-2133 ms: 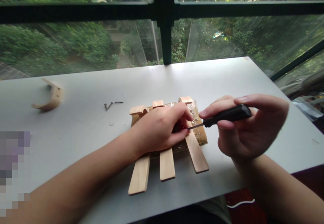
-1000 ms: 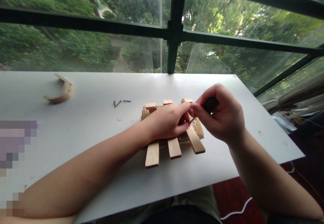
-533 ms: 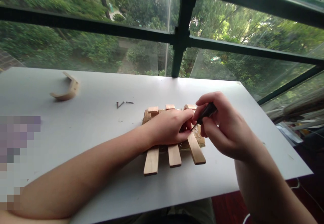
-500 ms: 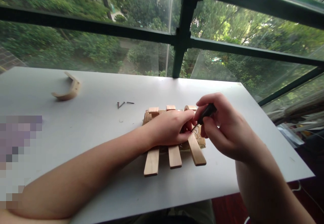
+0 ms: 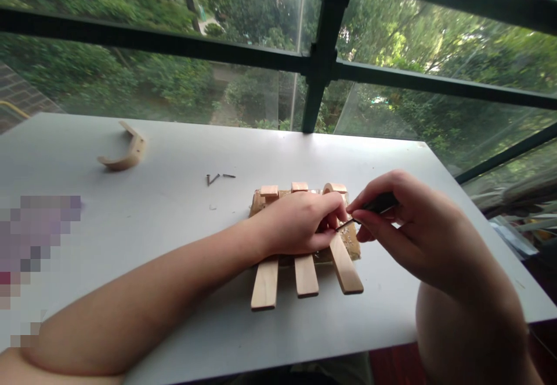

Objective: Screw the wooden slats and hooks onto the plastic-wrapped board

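My right hand is closed around the dark handle of a screwdriver, held at a low slant. Its tip points down-left to the rightmost wooden hook, beside the left fingertips. My left hand lies across a rough brown board, its thumb and fingers closed on that hook. Whether a screw is under the tip is hidden by the fingers. Two more pale wooden hooks, one on the left and one in the middle, lie across the board, partly covered by my hand.
Several loose screws lie on the white table beyond my left forearm. Another curved wooden hook rests at the far left. Green-framed windows stand behind the table. A blurred-out patch covers the left edge.
My right hand has moved right and turned, so the screwdriver lies flatter than before. The left hand stays at the hook. The whole view has shifted slightly.
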### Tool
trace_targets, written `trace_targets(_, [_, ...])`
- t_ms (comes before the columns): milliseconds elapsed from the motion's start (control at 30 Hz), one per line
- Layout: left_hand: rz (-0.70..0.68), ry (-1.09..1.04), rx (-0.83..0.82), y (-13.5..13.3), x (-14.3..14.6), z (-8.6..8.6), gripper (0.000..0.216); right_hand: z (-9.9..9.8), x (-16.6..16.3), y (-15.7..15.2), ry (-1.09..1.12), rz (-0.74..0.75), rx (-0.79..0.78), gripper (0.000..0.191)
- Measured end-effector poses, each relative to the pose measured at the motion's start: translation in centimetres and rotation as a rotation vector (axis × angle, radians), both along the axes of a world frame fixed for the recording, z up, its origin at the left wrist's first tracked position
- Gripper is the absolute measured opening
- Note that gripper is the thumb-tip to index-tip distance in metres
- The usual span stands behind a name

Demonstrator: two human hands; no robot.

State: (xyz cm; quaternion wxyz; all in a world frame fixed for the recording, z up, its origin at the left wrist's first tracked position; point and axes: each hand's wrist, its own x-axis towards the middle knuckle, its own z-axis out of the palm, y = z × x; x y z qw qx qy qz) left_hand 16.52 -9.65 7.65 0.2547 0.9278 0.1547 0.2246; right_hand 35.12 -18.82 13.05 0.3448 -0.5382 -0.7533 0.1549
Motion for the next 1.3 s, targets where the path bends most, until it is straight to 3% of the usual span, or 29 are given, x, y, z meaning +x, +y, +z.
trace_targets(467, [-0.047, 0.011, 0.002, 0.2, 0.0, 0.1, 0.010, -1.2, -1.1, 0.4, 0.146, -0.064, 0.075, 0.020])
trace_targets(1033, [-0.037, 0.066, 0.081, 0.7, 0.1, -0.3, 0.009, -0.9, -1.4, 0.5, 0.057, -0.116, 0.085, 0.019])
trace_targets(1300, [-0.034, -0.008, 0.095, 0.6, 0.0, -0.4, 0.021, -0.9, -1.3, 0.6, 0.026, -0.137, 0.116, 0.019])
